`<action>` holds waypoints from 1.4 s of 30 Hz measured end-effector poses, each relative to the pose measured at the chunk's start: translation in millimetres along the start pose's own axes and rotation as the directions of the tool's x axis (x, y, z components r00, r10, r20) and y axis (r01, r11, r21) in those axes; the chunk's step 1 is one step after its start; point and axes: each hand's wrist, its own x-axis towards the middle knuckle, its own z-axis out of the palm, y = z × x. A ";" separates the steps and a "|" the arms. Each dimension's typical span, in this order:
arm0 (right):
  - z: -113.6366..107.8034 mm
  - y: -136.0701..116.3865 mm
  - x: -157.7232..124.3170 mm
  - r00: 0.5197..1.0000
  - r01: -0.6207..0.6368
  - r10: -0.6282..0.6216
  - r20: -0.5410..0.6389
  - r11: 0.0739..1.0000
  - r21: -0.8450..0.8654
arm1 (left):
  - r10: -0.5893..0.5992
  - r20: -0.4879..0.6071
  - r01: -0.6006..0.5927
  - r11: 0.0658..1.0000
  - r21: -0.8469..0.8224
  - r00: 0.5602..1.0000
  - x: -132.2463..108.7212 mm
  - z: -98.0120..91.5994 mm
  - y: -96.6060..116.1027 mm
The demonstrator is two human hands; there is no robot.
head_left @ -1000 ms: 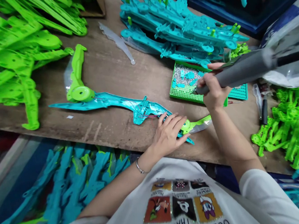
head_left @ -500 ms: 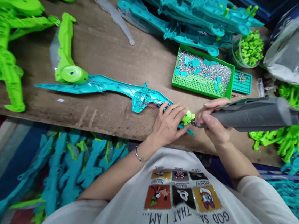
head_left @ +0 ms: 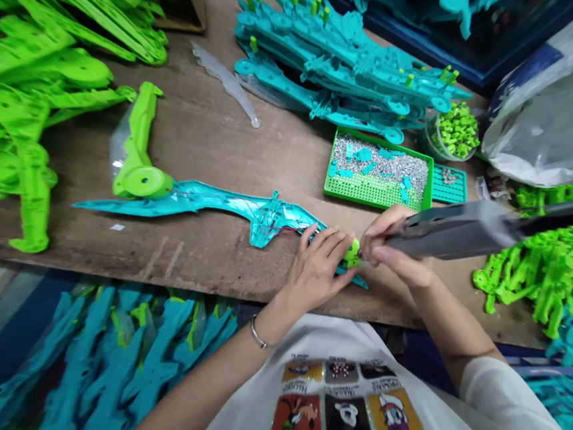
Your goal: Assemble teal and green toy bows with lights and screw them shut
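A long teal toy bow body (head_left: 205, 199) lies along the wooden bench (head_left: 199, 129), with a green limb (head_left: 141, 154) fixed at its left end. My left hand (head_left: 319, 269) lies flat on the right end of the bow, fingers stretched out, pinning it down beside a small green piece (head_left: 353, 253). My right hand (head_left: 393, 252) is wrapped round a grey electric screwdriver (head_left: 458, 230), whose tip meets that green piece.
A green tray of silver screws and small teal bits (head_left: 377, 170) sits behind my hands, with a small teal tray (head_left: 448, 184) and a tub of green pegs (head_left: 452, 132) beside it. Teal parts (head_left: 344, 69) are stacked at the back, green parts at left (head_left: 20, 98) and right (head_left: 547, 272).
My right hand carried the screwdriver from the screw tray down to the green piece at the bow's right end. My left hand has stayed pressed on the bow.
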 end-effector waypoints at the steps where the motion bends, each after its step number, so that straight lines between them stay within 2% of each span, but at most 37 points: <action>1: -2.9 0.4 13.0 0.995 0.087 -0.085 -0.046 0.996 0.036 | -0.005 0.005 0.005 1.000 -0.005 1.000 0.3 -0.8 0.1; 2: -5.4 2.8 26.7 0.980 0.166 -0.159 -0.122 0.985 0.055 | -0.009 0.009 0.009 1.000 -0.008 1.000 0.5 -1.5 0.2; 4: -9.3 13.4 52.8 0.917 0.277 -0.251 -0.310 0.960 0.041 | -0.011 0.011 0.011 1.000 -0.006 1.000 0.8 -2.7 0.6; 7: -12.1 37.5 80.4 0.847 0.294 -0.259 -0.463 0.956 0.003 | -0.016 0.008 0.016 1.000 0.005 1.000 0.9 -3.9 1.5; 10: -12.6 58.3 91.0 0.840 0.255 -0.232 -0.491 0.967 -0.022 | -0.024 0.024 0.023 1.000 0.008 0.999 0.7 -4.7 2.4; 13: -13.0 68.6 93.5 0.855 0.185 -0.187 -0.484 0.981 -0.053 | -0.029 0.028 0.029 1.000 0.011 0.999 0.4 -5.1 2.5; 20: -14.9 74.5 99.3 0.873 0.141 -0.147 -0.465 0.989 -0.046 | -0.016 0.021 0.015 1.000 0.015 1.000 0.8 -5.1 2.2; 25: -12.6 69.5 102.9 0.885 0.125 -0.150 -0.442 0.989 -0.084 | 0.011 0.072 -0.018 0.995 0.094 0.997 2.1 -6.1 2.5; 29: -14.4 37.2 87.4 0.863 0.185 -0.209 -0.460 0.978 -0.099 | 0.039 0.093 -0.052 0.989 0.137 0.995 1.7 -5.5 1.7; 33: -22.2 -6.4 45.7 0.873 0.140 -0.176 -0.454 0.984 -0.112 | 0.027 0.102 -0.040 0.990 0.137 0.994 1.9 -4.1 1.4; 35: -25.9 -18.1 22.6 0.880 0.117 -0.152 -0.450 0.988 -0.104 | 0.029 0.096 -0.042 0.990 0.136 0.995 2.4 -3.7 1.4; 38: -29.3 -17.7 -4.3 0.879 0.121 -0.134 -0.458 0.991 -0.057 | 0.037 0.085 -0.049 0.989 0.140 0.996 2.9 -3.7 1.7; 42: -31.2 -2.8 -20.8 0.871 0.146 -0.141 -0.470 0.989 -0.026 | 0.038 0.089 -0.050 0.990 0.131 0.995 2.9 -4.4 2.1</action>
